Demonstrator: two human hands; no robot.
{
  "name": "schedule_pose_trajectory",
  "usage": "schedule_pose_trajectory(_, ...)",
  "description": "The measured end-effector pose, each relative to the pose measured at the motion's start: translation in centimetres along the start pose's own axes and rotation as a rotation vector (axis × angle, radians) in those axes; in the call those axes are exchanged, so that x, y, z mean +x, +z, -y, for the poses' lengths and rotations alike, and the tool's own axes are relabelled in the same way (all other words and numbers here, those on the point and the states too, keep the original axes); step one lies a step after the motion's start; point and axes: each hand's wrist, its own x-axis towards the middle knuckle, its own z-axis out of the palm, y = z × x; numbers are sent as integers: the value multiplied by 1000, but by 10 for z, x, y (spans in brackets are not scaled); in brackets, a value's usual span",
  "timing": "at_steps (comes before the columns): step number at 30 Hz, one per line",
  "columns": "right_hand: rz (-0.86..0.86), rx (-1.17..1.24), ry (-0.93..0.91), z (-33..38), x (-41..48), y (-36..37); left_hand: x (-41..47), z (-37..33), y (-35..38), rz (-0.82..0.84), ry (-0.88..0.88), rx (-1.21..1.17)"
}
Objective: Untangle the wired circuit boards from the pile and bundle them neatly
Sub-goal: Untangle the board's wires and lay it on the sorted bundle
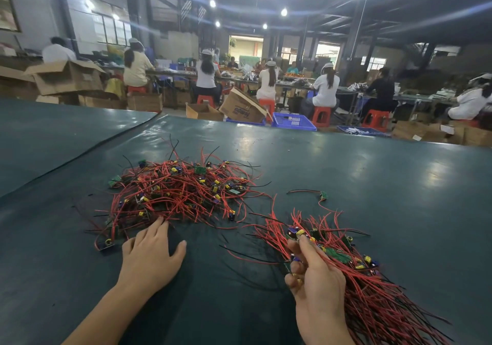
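Observation:
A tangled pile [183,190] of small green circuit boards with red and black wires lies on the dark green table [346,174], ahead and left of centre. My left hand [151,254] lies spread on the table at the pile's near edge, its fingertips touching the wires. My right hand [314,280] grips a bundle [354,270] of boards, their wires fanning out toward the lower right. One single wired board [323,195] lies alone beyond the bundle.
The table's far edge runs across the view, with a seam [80,155] slanting on the left. Beyond it stand cardboard boxes [242,107], blue crates [294,121], red stools and several seated people at long benches.

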Motion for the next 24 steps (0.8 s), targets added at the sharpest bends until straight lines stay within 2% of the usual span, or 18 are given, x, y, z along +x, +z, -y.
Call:
schedule_pose_trajectory(6,-32,141,58,4,-3,1,-1,-1,1,-5,8,1)
schedule_pose_trajectory(10,-87,214,3,4,-3,0,-1,-2,1,-10,11,0)
schedule_pose_trajectory(13,-56,170,-74,3,-6,1,-1,-2,3,-12,14,6)
schedule_pose_trajectory(19,142,-128,-364,-13,-14,10,-1,-2,6,-19,19,-7)
schedule_pose_trajectory(21,238,-316,-499,-22,-17,9,-2,-2,6,-26,20,-12)
schedule_pose_trajectory(24,366,-761,-714,-35,-11,9,-2,-2,6,-36,22,-22)
